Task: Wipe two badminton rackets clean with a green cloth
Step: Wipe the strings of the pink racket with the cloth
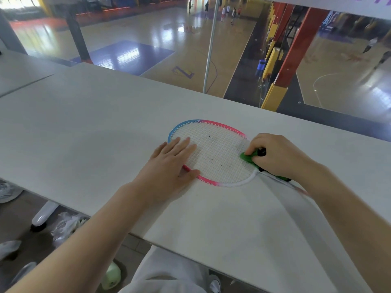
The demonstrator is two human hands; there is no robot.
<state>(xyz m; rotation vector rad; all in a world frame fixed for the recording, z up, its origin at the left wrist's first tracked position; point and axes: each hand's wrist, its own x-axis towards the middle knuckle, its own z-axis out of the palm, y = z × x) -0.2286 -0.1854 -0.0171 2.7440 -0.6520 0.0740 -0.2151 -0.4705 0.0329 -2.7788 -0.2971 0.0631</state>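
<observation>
A badminton racket [213, 153] with a pink, blue and white frame lies flat on the white table [84, 127], its head toward the left and its shaft running down to the right under my right arm. My left hand [171, 166] presses flat with straight fingers on the left part of the strings and frame. My right hand [275, 155] grips a bunched green cloth [247, 156] against the right rim of the head, near the throat. Dark specks show on the strings. Only one racket is in view.
The table's far edge runs along a glass wall above a sports hall with people far below. Its near edge crosses just above my lap. A plastic bag [65, 227], shoes and a table leg [44, 214] sit on the floor at the lower left.
</observation>
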